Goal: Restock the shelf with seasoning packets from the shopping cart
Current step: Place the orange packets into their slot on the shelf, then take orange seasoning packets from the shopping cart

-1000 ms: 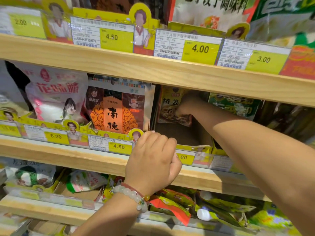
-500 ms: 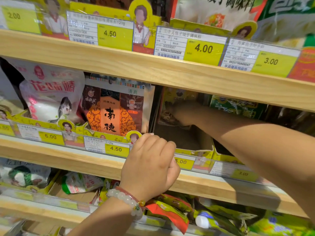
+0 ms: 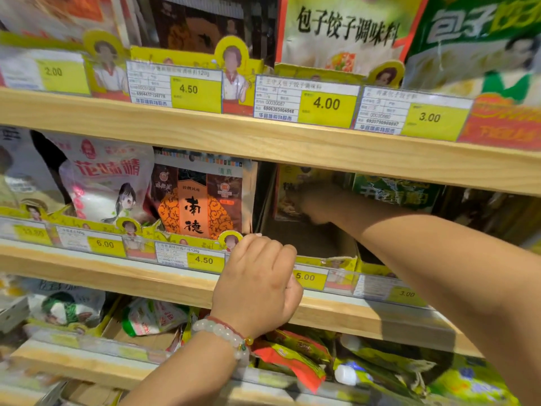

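Note:
A yellow seasoning packet [image 3: 288,189] stands upright at the back of a cardboard tray [image 3: 307,240] on the middle shelf. My right hand [image 3: 320,205] reaches deep into that slot and grips the packet's lower right part; the hand is blurred and in shadow. My left hand [image 3: 257,282], with a bead bracelet on the wrist, has its fingers curled over the price rail [image 3: 336,278] at the front of the same shelf, just left of the tray. No shopping cart is in view.
A brown and orange packet [image 3: 202,197] and a white and pink bag [image 3: 108,183] stand left of the slot, a green packet [image 3: 395,191] right of it. The upper shelf board [image 3: 263,139] hangs low over the slot. Loose packets [image 3: 292,358] fill the shelf below.
My right hand has shifted left and slightly down across the yellow packet inside the slot. My left hand has kept its hold on the rail.

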